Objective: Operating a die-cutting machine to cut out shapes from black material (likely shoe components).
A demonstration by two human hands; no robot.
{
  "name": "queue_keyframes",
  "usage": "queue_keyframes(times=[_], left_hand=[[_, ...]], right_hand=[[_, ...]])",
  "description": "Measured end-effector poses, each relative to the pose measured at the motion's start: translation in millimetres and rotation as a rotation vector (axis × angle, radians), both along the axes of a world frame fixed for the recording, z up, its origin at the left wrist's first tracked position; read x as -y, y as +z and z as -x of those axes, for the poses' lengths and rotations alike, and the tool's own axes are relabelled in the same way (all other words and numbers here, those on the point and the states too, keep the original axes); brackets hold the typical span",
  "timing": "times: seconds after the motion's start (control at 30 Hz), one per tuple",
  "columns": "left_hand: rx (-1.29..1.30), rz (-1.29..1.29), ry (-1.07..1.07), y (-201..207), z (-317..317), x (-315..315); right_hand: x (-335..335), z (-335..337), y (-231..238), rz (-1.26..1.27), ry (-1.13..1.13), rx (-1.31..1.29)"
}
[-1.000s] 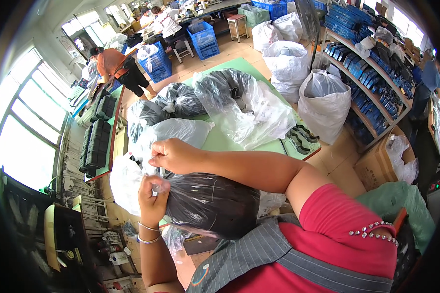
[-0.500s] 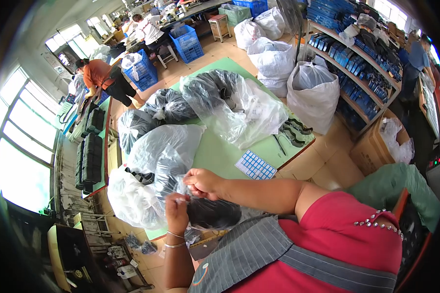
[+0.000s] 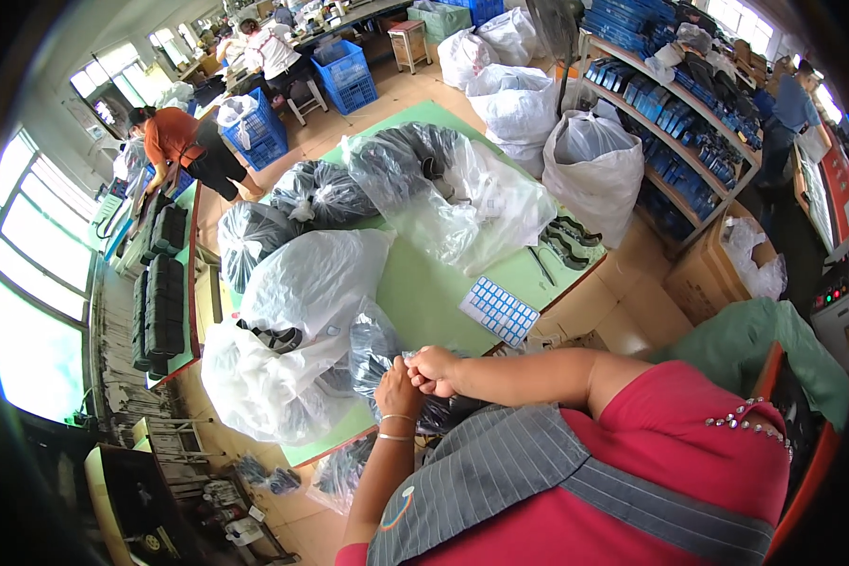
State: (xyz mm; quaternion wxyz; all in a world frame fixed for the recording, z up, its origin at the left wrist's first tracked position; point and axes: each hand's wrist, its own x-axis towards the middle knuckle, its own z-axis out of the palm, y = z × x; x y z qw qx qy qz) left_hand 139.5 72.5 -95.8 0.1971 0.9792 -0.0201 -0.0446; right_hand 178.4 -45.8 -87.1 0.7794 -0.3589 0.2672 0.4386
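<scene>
At the near edge of the green table (image 3: 434,321), my left hand (image 3: 397,391) and my right hand (image 3: 433,370) meet, fingers closed on the gathered top of a clear plastic bag (image 3: 372,341). Dark pieces show through its film. Just left of it lies a large, whitish plastic bag (image 3: 264,391), with a dark curved piece (image 3: 275,337) at its opening. Behind, another big translucent bag (image 3: 316,274) bulges upward. My fingers hide the exact grip on the film.
Knotted bags of dark goods (image 3: 323,193) and an open plastic bag (image 3: 462,208) cover the table's far part. A blue-and-white label sheet (image 3: 499,310) and black curved pieces (image 3: 566,242) lie right. White sacks (image 3: 590,174) stand beyond. Two people work at the far left.
Both hands have moved right and slightly down, closer to my body, drawing the clear bag with them. It now stands farther from the whitish bag.
</scene>
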Motion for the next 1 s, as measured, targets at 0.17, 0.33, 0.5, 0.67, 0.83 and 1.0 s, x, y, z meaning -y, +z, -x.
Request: queue_keyframes(times=[0.17, 0.33, 0.5, 0.67, 0.83, 1.0], left_hand=[[-0.107, -0.012, -0.193, -5.3, -9.9, -22.8], [-0.458, 0.492, -0.075, 1.2, -18.2, -54.1], [-0.696, 0.959, 0.112, -30.0, -22.1, -76.7], [-0.861, 1.086, 0.196, -22.6, -19.6, -80.7], [-0.674, 0.947, 0.004, -9.5, -42.6, -73.6], [0.281, 0.399, -0.545, 26.0, -88.3, -61.8]], right_hand=[[7.1, -10.3, -7.8, 0.239, 0.152, 0.193], [12.6, -11.6, -24.4, 0.256, 0.137, 0.274], [21.4, -0.9, -13.4, 0.211, 0.582, 0.934], [13.0, 3.6, -26.7, 0.656, 0.725, 1.472], [-8.7, -5.0, -57.4, 0.640, 0.398, 1.461], [-7.7, -52.9, -32.2, 0.744, 0.240, 1.623]])
